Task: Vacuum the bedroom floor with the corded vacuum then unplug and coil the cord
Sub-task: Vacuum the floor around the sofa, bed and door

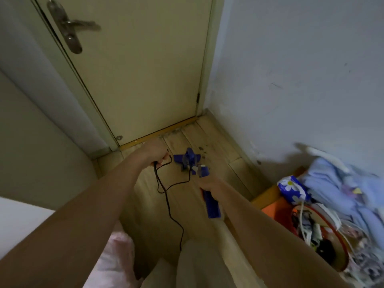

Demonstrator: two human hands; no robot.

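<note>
Right hand (208, 183) at frame centre grips blue vacuum (209, 196) handle; vacuum head (187, 160) on wooden floor (216, 142) just above, near door (133, 80). Left hand (155, 152), left of vacuum head, curls round black cord (166, 196); cord loops down floor toward lower centre

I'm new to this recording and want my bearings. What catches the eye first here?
The blue vacuum stands on the wooden floor before the closed door, its handle gripped by the right hand. The left hand holds the black cord, which trails down the floor.
</note>
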